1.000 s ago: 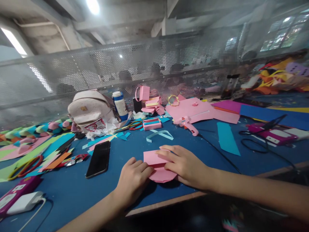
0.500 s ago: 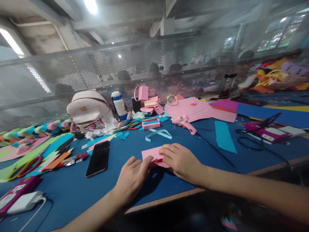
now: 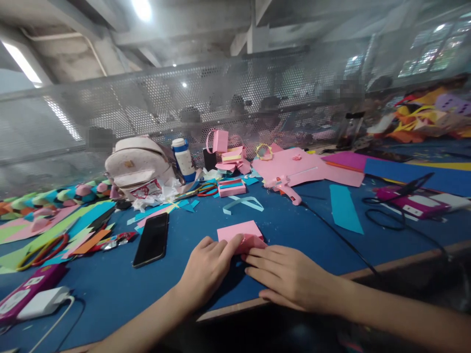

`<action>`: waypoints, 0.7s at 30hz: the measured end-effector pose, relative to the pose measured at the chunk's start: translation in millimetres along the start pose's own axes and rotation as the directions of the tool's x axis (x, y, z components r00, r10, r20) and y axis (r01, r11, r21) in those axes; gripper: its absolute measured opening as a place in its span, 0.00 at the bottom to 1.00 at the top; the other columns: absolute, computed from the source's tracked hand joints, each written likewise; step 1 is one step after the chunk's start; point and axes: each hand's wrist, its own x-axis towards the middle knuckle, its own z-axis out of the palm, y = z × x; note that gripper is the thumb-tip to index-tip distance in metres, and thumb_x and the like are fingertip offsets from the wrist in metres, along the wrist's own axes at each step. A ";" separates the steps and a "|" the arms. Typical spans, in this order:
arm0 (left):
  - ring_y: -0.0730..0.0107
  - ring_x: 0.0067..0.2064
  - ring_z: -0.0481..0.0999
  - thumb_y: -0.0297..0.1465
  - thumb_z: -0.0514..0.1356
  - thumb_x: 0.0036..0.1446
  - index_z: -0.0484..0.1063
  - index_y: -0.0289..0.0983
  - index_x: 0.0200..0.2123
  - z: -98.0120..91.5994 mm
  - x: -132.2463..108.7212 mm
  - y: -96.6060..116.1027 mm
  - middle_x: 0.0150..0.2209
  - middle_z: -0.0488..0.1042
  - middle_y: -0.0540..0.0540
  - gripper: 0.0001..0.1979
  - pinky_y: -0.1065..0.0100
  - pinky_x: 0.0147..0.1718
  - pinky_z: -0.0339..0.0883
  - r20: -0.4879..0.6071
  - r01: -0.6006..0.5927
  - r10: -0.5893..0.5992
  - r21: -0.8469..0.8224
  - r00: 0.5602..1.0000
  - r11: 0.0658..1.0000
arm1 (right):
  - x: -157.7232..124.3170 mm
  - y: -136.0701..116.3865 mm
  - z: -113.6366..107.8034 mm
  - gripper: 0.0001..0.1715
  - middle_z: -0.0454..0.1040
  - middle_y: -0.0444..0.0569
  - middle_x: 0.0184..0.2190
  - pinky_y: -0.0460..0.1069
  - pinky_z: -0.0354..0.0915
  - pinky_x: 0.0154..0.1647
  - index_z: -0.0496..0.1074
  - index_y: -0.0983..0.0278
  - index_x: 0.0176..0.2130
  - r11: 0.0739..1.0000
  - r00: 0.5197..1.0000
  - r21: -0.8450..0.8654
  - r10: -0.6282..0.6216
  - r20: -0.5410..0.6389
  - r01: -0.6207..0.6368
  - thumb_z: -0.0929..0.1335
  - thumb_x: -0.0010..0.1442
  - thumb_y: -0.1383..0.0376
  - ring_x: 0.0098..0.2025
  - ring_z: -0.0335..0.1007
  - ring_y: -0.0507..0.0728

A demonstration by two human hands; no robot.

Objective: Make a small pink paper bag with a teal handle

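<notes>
My hands pressed on folded pink paper, near edge of table.
Table carries scattered paper offcuts. My right hand lies open, palm down, fingertips touching the paper's near right corner. My left hand lies flat, fingers on its near left edge; neither grips. Black phone just left.

**Hidden, cropped, blurred**

Cannot see the near side of the pink folded paper, covered by fingertips of the left hand and right hand near the table's near edge. Cannot follow either forearm past the bottom border. Cannot read the packet print beside the backpack. Cannot make out the blurred figures behind the mesh screen along the far edge.
</notes>
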 end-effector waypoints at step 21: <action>0.57 0.45 0.70 0.27 0.62 0.52 0.67 0.39 0.49 -9.0 6.6 -20.4 0.47 0.71 0.41 0.19 0.58 0.41 0.65 0.041 0.139 -0.134 -0.155 0.990 0.978 | 13.0 24.5 -0.7 0.16 0.77 0.53 0.45 0.55 0.65 0.49 0.71 0.65 0.51 0.991 0.976 0.077 0.089 0.199 -0.106 0.62 0.66 0.65 0.46 0.71 0.60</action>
